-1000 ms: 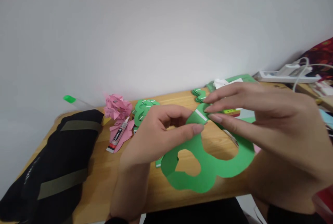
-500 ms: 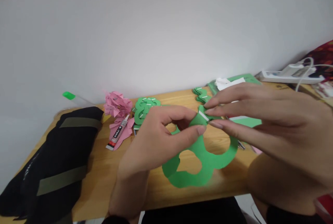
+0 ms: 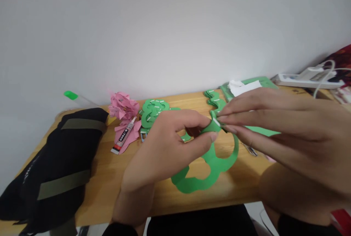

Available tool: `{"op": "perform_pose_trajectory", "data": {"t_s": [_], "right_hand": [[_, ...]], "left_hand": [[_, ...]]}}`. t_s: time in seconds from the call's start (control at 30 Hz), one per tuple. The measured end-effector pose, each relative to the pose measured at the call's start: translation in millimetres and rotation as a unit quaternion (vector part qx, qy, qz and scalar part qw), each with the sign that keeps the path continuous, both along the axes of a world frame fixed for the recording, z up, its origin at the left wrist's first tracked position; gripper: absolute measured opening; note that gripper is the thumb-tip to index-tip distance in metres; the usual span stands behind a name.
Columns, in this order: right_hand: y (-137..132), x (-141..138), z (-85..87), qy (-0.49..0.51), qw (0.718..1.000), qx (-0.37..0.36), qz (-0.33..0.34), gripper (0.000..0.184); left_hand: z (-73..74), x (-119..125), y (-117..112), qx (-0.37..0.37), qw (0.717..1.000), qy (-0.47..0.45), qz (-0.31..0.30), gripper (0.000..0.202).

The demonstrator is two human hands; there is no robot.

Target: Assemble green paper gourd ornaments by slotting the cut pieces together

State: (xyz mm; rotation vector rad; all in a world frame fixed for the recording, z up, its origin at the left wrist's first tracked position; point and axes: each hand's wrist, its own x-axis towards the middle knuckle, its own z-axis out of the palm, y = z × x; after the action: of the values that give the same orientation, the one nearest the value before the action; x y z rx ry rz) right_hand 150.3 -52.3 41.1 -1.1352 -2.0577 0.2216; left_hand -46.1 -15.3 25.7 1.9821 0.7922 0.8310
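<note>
Between my hands hangs a green paper cutout [image 3: 200,184] with scalloped loops and large holes, held above the wooden table. My left hand [image 3: 172,148] pinches it between thumb and fingers near a short white strip on its upper part. From the right, my right hand [image 3: 282,122] closes its thumb and fingertips on the same upper edge, right beside that strip. The fingers hide part of the paper there. Behind the hands lie more green scalloped paper pieces [image 3: 155,111] with white strips, and a further green stack [image 3: 215,98] stands near the wall side.
On the left are a black bag [image 3: 63,155], a pink paper flower [image 3: 123,105], a glue tube [image 3: 123,136] on pink paper scraps, and a green-tipped item [image 3: 70,94]. A white power strip [image 3: 307,81] with cables sits at the back right. The table's front edge runs near my lap.
My right fingers have closed in on the paper's upper edge by the white strip. The cutout's right loop has swung inward and looks narrower. The view has shifted slightly.
</note>
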Motion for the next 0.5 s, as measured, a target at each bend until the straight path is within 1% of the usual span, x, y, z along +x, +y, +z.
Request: {"op": "perform_pose_trajectory", "data": {"t_s": [0.1, 0.17, 0.3, 0.4, 0.5], "right_hand": [[-0.7, 0.5, -0.6, -0.017, 1.000, 0.012, -0.015, 0.012], [-1.4, 1.7, -0.6, -0.025, 0.999, 0.016, -0.013, 0.013], [-2.0, 3.3, 0.2, -0.029, 0.999, 0.027, -0.009, 0.007], [-1.0, 3.8, 0.5, -0.037, 0.999, 0.019, -0.003, 0.007], [-0.2, 4.0, -0.1, -0.047, 0.999, 0.017, 0.006, 0.007]], "left_hand": [[-1.6, -0.9, -0.2, -0.019, 1.000, 0.001, 0.004, 0.017], [-2.4, -1.7, -0.5, -0.025, 1.000, 0.002, 0.009, 0.018], [-1.7, -1.8, -0.7, -0.022, 1.000, -0.009, 0.001, 0.020], [-0.8, -1.2, -0.3, -0.019, 1.000, -0.021, -0.011, 0.021], [-1.4, -1.2, 0.3, -0.019, 1.000, -0.013, -0.007, 0.020]]}}
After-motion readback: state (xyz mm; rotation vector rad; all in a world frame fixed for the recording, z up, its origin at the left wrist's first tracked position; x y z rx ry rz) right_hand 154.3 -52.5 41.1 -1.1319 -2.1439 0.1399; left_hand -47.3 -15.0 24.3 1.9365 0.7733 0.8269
